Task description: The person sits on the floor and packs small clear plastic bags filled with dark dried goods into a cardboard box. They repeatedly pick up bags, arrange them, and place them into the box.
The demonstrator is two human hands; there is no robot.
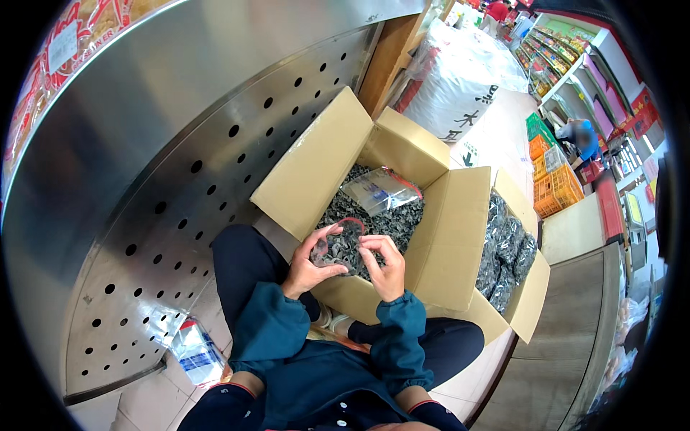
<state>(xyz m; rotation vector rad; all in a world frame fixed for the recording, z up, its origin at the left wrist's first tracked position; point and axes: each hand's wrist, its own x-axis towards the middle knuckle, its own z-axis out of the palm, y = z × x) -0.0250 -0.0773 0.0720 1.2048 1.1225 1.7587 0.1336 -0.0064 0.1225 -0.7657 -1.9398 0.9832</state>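
My left hand (314, 265) holds a clear zip bag (345, 245) with a red edge by its left side, thumb below and fingers above. Dark dried pieces, apparently black wood-ear fungus, show in or through the bag. My right hand (385, 264) pinches the bag's right edge between thumb and fingertips. Both hands are over an open cardboard box (450, 229) of loose dried black fungus (396, 223). Another clear bag with a red strip (380, 189) lies on the loose fungus, beyond my hands; it looks flat.
A second carton (525, 312) at the right holds several filled bags (504, 242). A perforated metal panel (215, 156) stands at the left, with a pack of bags (197, 353) on the floor. Beyond are a large white sack (453, 81), orange crates (558, 188) and a person in blue (585, 143).
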